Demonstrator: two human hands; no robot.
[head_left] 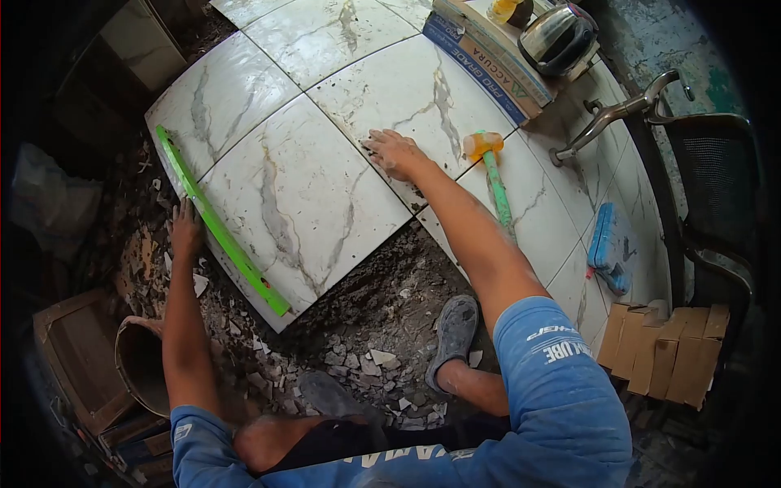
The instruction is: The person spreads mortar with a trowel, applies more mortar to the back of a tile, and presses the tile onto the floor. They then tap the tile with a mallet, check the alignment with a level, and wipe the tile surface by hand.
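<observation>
The right hand point(393, 152) lies open, palm down with the fingers spread. It rests on the joint where the marble-patterned floor tile point(301, 195) meets the laid tile beyond it. The left hand point(185, 229) is open too. Its fingers are stretched out to the opposite edge of that tile, just beside the green spirit level point(221, 228); whether they touch the level cannot be told. The tile sits at the edge of the tiled floor, with its near corner jutting over the bare mortar bed point(382, 293). The spirit level lies flat along the tile's outer edge and runs on along the edge of the neighbouring tile.

Near the right forearm, a mallet point(490, 167) with an orange head and a green handle lies on the laid tiles. A blue hand tool point(608, 244) lies further towards the right edge of the floor. Broken tile pieces point(358, 362) are scattered over the rubble between the tile and the person's foot in a grey shoe point(455, 327). A bucket point(137, 358) stands by the left elbow beside a cardboard box point(69, 350). At the far edge of the floor is a tile carton point(480, 61), and a chair point(716, 187) stands at the right with folded cardboard point(667, 346) below it.
</observation>
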